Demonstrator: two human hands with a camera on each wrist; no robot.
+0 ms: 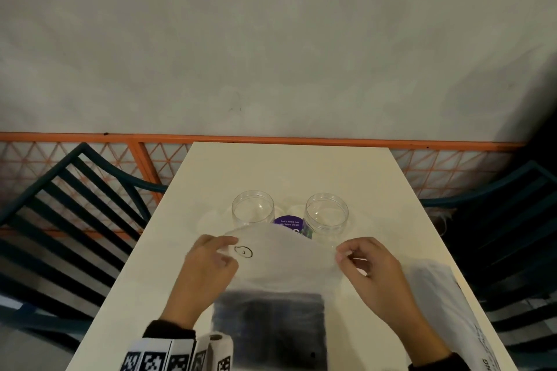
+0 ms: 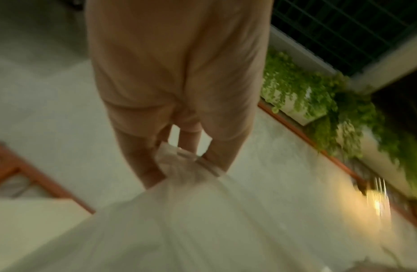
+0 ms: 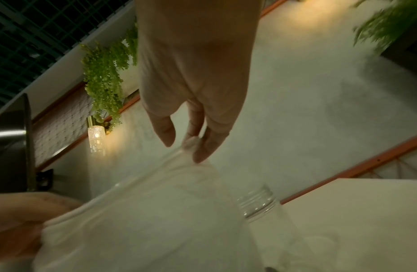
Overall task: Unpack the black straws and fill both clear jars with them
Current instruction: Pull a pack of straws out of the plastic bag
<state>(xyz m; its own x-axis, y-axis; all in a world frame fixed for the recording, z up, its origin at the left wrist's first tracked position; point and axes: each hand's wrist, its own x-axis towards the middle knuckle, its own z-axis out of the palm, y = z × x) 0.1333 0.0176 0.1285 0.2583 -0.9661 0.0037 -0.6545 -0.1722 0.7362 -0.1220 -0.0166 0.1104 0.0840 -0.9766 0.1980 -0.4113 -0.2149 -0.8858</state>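
Left hand (image 1: pixel 208 262): pinches the thin, translucent plastic bag (image 1: pixel 286 265) at its top left corner.
Right hand (image 1: pixel 369 262): pinches the top right corner.
Black straws (image 1: pixel 271 328): dark block inside the bag, low on the table (image 1: pixel 346 169).
Clear jars (image 1: pixel 253 208): two round, open, just beyond the bag.

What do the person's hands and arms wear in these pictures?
Both hands, the left hand and the right hand, are bare, without gloves or rings. Each wrist shows a dark sleeve. The left wrist carries a white band with black square markers.
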